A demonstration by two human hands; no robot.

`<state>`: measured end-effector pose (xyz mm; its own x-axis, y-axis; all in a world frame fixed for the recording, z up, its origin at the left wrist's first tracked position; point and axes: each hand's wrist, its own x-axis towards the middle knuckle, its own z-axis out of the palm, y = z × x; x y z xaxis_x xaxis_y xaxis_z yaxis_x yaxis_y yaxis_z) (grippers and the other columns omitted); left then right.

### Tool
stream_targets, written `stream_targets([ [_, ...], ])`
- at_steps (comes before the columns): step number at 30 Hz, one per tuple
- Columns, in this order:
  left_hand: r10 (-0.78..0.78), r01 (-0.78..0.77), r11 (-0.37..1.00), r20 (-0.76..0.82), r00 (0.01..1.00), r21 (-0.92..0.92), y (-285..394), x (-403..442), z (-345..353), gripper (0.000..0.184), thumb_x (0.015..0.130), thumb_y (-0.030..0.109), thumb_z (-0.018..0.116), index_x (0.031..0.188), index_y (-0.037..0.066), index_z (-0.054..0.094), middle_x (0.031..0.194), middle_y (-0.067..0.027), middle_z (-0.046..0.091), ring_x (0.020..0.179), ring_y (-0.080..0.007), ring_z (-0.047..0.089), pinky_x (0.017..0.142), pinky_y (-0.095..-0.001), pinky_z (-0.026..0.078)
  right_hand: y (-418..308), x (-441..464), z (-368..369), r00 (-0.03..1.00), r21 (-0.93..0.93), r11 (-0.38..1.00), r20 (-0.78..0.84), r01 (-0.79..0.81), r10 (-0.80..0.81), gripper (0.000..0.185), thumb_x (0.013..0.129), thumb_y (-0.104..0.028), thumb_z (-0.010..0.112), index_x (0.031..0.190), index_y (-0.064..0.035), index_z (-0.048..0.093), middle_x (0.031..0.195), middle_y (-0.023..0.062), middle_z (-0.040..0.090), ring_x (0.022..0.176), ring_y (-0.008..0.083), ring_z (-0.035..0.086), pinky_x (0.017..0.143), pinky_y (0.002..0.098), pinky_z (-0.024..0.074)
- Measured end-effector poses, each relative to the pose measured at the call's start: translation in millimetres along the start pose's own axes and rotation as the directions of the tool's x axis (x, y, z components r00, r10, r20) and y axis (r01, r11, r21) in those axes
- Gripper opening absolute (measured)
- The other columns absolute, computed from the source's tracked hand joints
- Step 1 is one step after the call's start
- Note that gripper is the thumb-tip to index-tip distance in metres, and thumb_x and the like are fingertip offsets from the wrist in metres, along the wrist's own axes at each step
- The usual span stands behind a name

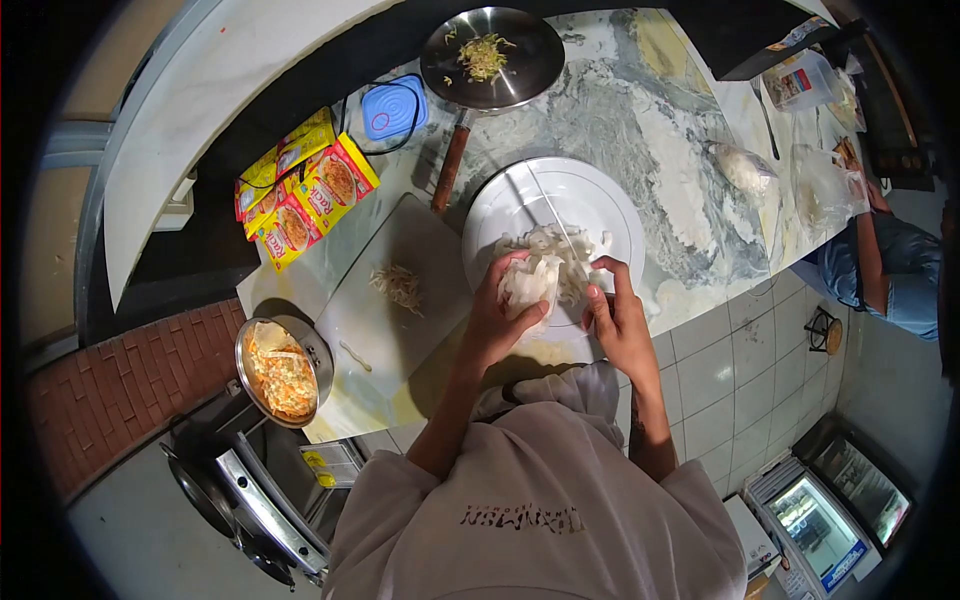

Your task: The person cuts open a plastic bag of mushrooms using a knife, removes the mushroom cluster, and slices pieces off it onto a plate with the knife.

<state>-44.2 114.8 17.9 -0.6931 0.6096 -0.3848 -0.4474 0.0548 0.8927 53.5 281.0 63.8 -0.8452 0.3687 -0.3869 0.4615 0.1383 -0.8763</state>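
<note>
My left hand (512, 312) is closed around a pale, ruffled clump that looks like oyster mushroom (530, 287), held over the near side of a white plate (622, 205). My right hand (618, 318) is at the plate's right side, thumb and bent index finger close together. What lies between those fingertips is too small to make out. More torn white pieces (548, 240) lie on the plate under and beyond my hands. A thin pale line crosses the plate; I cannot tell what it is.
On the left, a cutting board (400, 260) carries pale shreds (397, 288). Beyond are a frying pan (530, 70) with shreds, seasoning packets (315, 200) and a blue-lidded box (394, 108). A bowl of shredded vegetables (280, 375) stands at the left edge. Another person (880, 265) is at right.
</note>
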Motion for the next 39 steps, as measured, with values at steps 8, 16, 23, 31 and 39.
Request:
stream_targets([
  [8, 0.082, -0.08, 0.992, -0.018, 0.996, 0.095, 0.0, 0.0, 0.2, 0.064, 0.077, 0.001, 0.073, 0.134, 0.008, 0.043, 0.125, -0.0093, 0.051, 0.111, -0.0182, 0.056, 0.091, -0.0315, 0.049, 2.4, -1.7, 2.6, 0.997, -0.026, 1.0, -0.079, -0.016, 0.014, 0.035, 0.103, -0.026, 0.045, 0.131, -0.0057, 0.041, 0.061, 0.0109, 0.058, 0.059, 0.0221, 0.06, 0.061, 0.035, 0.046],
  [16, 0.074, -0.073, 0.997, -0.017, 0.997, 0.028, -7.5, 1.2, 0.6, 0.065, 0.077, 0.002, 0.073, 0.134, 0.008, 0.043, 0.126, -0.0092, 0.051, 0.111, -0.0178, 0.056, 0.091, -0.0318, 0.05, -0.8, -2.1, -1.9, 0.999, -0.021, 1.0, 0.051, 0.017, -0.016, 0.032, 0.103, -0.025, 0.045, 0.126, -0.0027, 0.044, 0.061, 0.0097, 0.058, 0.059, 0.0181, 0.058, 0.059, 0.0335, 0.0446],
  [23, 0.084, -0.088, 0.988, 0.04, 0.996, 0.127, -12.2, 0.0, 0.1, 0.068, 0.078, 0.005, 0.072, 0.137, 0.005, 0.039, 0.127, -0.0117, 0.05, 0.117, -0.0194, 0.051, 0.098, -0.0335, 0.045, -11.3, -6.8, 11.8, 0.99, 0.19, 0.981, 0.131, 0.023, -0.049, 0.048, 0.102, -0.025, 0.047, 0.145, -0.0053, 0.034, 0.066, 0.0039, 0.053, 0.054, 0.0107, 0.048, 0.053, 0.0262, 0.0401],
  [31, 0.074, -0.081, 0.995, 0.105, 0.992, 0.06, -10.3, -1.9, -6.2, 0.074, 0.075, 0.006, 0.073, 0.139, 0.003, 0.036, 0.131, -0.012, 0.047, 0.122, -0.0196, 0.048, 0.102, -0.0341, 0.042, 3.2, -3.7, 6.4, 0.942, 0.4, 0.909, 0.335, -0.12, -0.023, 0.044, 0.104, -0.029, 0.046, 0.142, -0.0081, 0.039, 0.059, -0.0014, 0.046, 0.05, 0.0068, 0.043, 0.049, 0.0229, 0.0356],
  [39, 0.043, -0.016, 0.955, 0.084, 0.996, -0.295, -21.4, -4.6, -1.9, 0.077, 0.073, 0.003, 0.071, 0.141, 0.004, 0.036, 0.136, -0.0082, 0.045, 0.125, -0.0185, 0.047, 0.104, -0.0336, 0.042, 2.6, -3.4, 10.3, 0.964, 0.461, 0.882, 0.264, -0.099, -0.029, 0.046, 0.104, -0.033, 0.044, 0.139, -0.0042, 0.041, 0.055, -0.0025, 0.041, 0.047, 0.006, 0.039, 0.047, 0.0215, 0.0323],
])
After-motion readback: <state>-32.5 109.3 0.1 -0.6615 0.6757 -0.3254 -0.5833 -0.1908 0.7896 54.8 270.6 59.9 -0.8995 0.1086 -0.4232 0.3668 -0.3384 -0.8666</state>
